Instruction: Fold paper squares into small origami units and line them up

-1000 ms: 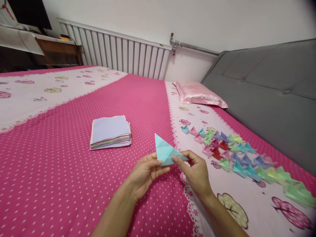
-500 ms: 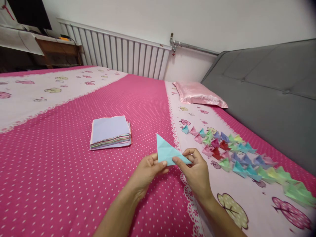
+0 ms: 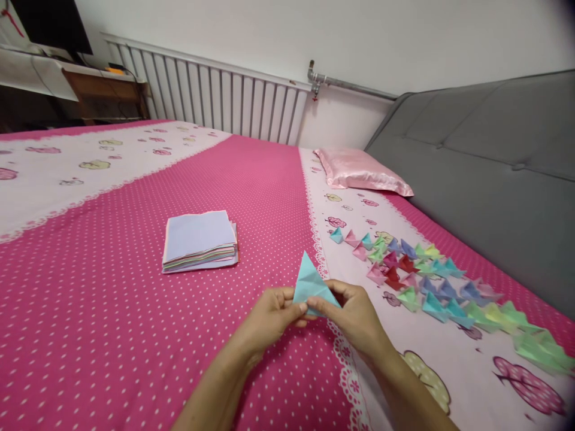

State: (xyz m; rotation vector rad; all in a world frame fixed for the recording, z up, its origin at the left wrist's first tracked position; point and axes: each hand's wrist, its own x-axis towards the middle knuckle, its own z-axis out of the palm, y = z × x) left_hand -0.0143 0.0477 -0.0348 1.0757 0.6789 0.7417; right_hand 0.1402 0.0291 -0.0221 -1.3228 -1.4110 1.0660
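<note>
A light blue sheet of paper [image 3: 311,284], folded into a triangle with its tip pointing up, is held between both hands above the bed. My left hand [image 3: 275,314] pinches its lower left corner, thumb in front and fingers behind. On the other side, my right hand [image 3: 353,314] grips the lower right part, its thumb lying across the front face. Most of the fingers behind the paper are hidden.
A stack of coloured paper [image 3: 200,239] lies on the pink dotted bedspread [image 3: 112,311] to the left. Several rows of small folded paper boats [image 3: 442,287] stand at the right. Farther back are a pink pillow [image 3: 359,169], a grey headboard [image 3: 485,149] and a radiator [image 3: 215,90].
The paper triangle has turned and shifted slightly right and down, so its tip stands nearer its middle. Both hands have come closer together, keeping hold of it.
</note>
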